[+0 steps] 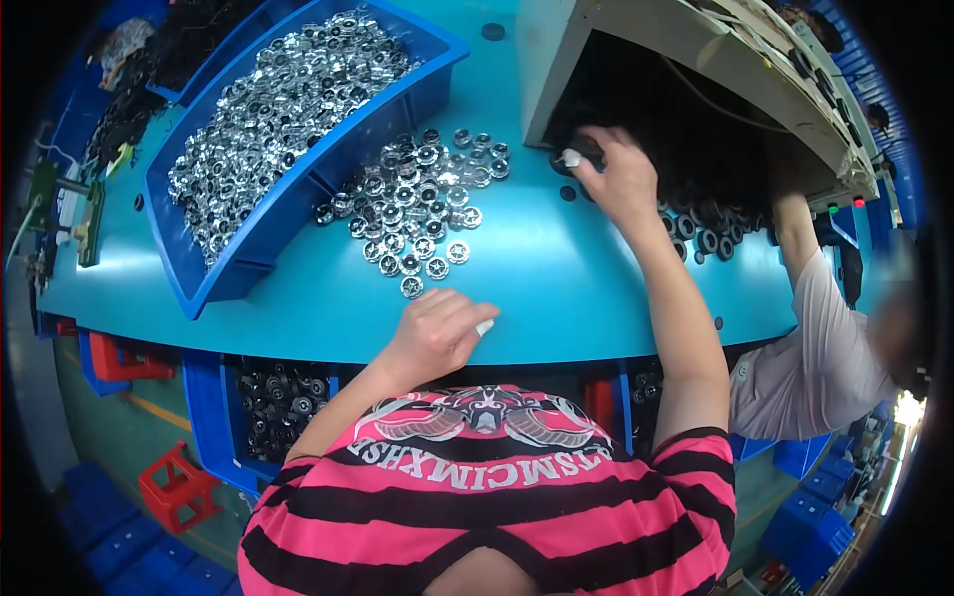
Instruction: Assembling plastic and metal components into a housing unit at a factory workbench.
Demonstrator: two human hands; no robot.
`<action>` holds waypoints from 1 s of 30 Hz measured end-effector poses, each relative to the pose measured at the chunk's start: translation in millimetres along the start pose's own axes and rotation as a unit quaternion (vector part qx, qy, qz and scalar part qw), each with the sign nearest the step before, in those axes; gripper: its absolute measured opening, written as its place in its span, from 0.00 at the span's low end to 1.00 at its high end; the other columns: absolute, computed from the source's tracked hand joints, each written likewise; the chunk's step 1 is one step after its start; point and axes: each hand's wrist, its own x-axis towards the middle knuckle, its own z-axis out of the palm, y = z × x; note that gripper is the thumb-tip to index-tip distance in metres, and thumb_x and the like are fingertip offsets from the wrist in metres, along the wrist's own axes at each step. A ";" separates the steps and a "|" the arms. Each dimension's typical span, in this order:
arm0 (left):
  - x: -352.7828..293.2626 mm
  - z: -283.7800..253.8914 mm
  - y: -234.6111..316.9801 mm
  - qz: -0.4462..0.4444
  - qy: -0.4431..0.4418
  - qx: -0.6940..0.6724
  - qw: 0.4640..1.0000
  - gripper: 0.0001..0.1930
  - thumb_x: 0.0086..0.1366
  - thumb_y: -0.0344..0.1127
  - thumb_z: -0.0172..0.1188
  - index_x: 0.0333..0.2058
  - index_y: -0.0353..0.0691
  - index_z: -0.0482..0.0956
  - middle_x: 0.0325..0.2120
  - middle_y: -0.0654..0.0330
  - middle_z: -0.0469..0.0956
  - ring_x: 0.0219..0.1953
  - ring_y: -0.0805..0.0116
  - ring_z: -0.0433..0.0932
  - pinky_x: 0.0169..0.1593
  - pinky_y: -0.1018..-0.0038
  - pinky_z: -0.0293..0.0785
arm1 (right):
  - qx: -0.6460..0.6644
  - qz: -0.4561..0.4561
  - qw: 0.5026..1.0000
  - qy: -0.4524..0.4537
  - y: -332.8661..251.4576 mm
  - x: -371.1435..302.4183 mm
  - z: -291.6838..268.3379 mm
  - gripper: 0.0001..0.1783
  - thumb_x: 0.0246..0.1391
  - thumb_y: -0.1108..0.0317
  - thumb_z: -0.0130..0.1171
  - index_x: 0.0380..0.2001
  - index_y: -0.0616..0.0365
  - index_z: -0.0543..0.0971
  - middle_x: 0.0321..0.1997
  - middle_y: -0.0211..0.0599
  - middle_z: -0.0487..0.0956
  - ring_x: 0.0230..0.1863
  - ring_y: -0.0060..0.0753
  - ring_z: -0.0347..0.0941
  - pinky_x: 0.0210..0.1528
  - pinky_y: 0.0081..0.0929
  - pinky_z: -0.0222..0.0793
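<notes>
My right hand [618, 181] is at the front opening of a white box, thumb and fingers closed around a black rubber tyre [586, 149]. White tape or a cover wraps its thumb tip. My left hand [442, 333] rests curled over the table near its front edge, also with a white-covered fingertip; whatever it may hold is hidden. Just beyond the left hand lies a loose pile of shiny silver toy wheel hubs [407, 204]. More black tyres [708, 240] lie to the right of my right forearm.
A blue bin [189, 293] heaped with silver hubs stands at left on the turquoise table [537, 318]. The white box [556, 60] stands at back right. A co-worker's arm [795, 233] reaches into it from the right. Below the table edge, a blue crate [214, 417] holds dark wheels.
</notes>
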 end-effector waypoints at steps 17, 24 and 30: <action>-2.4 -3.7 3.6 -0.309 0.055 -0.581 0.751 0.24 0.78 0.44 0.52 0.66 0.39 0.68 0.42 0.59 0.77 0.39 0.66 0.80 0.42 0.70 0.80 | 0.257 -0.165 0.947 -0.099 -126.8 -89.8 -25.8 0.27 0.39 0.66 0.75 0.47 0.53 0.81 0.36 0.37 0.79 0.36 0.42 0.76 0.40 0.35 0.74; -26.9 1.4 -24.5 -0.247 0.075 -0.734 0.628 0.29 0.80 0.51 0.45 0.67 0.33 0.65 0.52 0.45 0.76 0.42 0.64 0.79 0.45 0.68 0.79 | 0.310 -0.067 0.942 -0.106 -90.6 -50.0 15.1 0.28 0.50 0.69 0.69 0.57 0.50 0.79 0.46 0.37 0.80 0.38 0.33 0.78 0.39 0.30 0.76; -29.1 0.2 -18.3 -0.235 0.079 -0.777 0.579 0.28 0.81 0.50 0.43 0.68 0.34 0.63 0.52 0.42 0.76 0.43 0.63 0.78 0.47 0.68 0.78 | 0.155 -0.063 0.982 -0.087 -62.0 -10.7 69.6 0.24 0.54 0.68 0.68 0.56 0.49 0.81 0.51 0.41 0.78 0.44 0.39 0.78 0.49 0.38 0.77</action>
